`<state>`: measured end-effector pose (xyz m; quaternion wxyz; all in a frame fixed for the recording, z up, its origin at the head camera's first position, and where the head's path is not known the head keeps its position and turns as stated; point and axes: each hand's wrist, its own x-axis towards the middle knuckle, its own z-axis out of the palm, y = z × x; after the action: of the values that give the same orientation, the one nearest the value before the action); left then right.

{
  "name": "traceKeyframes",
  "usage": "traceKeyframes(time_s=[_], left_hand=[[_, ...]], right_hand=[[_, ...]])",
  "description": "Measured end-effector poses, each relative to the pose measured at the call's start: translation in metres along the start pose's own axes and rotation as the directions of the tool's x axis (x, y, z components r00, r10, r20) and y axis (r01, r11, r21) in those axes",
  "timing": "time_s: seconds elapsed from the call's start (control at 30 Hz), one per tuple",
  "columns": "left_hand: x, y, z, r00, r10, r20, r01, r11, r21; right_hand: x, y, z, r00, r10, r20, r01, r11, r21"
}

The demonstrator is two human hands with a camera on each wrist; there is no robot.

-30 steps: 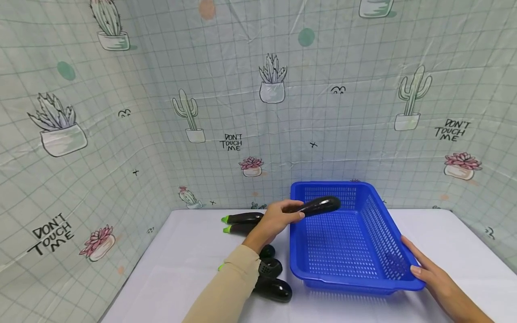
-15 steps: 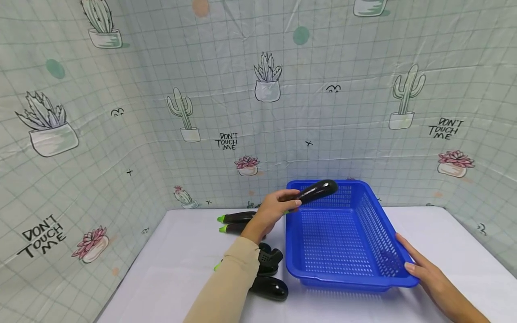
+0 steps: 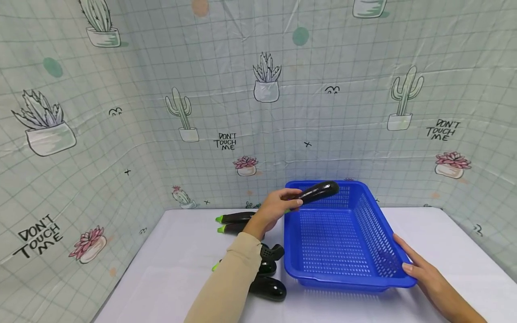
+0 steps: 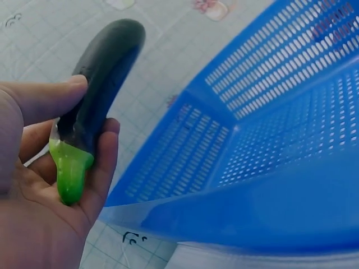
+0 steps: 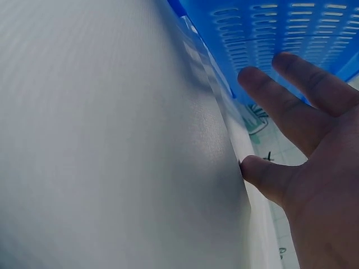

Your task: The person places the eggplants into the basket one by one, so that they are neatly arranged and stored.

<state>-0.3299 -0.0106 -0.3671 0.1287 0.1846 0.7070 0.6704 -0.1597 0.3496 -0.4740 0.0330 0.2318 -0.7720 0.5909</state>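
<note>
one eggplant (image 3: 319, 192) gripped, left hand (image 3: 273, 209) | right hand (image 3: 429, 277) holds blue basket (image 3: 347, 280)

Saw a glossy, near-black eggplant (image 3: 319, 192) with a bright green stem end, gripped near that end in the left hand (image 3: 276, 207) and tilted, rounded tip up and rightward, by the far left part of a basket (image 3: 351, 281). Found the latter blue, rectangular, slotted, mouth up, its near right rim under the right hand's (image 3: 424, 278) thumb.
</note>
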Motion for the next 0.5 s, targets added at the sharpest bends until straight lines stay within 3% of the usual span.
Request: traceKeyframes(time_s=[0.1,0.33,0.5], left_hand=[[0.0036,0.0027,-0.0007,1.000,0.006,0.009,-0.006,0.999,0.036],[0.0039,-0.0062,0.0043,1.000,-0.012,-0.004,0.013,0.973,0.230],[0.0063,-0.0046,0.0074,1.000,-0.002,-0.008,0.004,0.970,0.243]], right_hand=[[0.0020,-0.0005,-0.0035,1.000,0.006,0.002,-0.006,1.000,-0.002],[0.0011,0.0056,-0.0066,0.991,0.129,0.048,-0.132,0.989,0.063],[0.0052,0.0051,-0.0078,0.994,0.087,0.066,-0.092,0.993,0.074]])
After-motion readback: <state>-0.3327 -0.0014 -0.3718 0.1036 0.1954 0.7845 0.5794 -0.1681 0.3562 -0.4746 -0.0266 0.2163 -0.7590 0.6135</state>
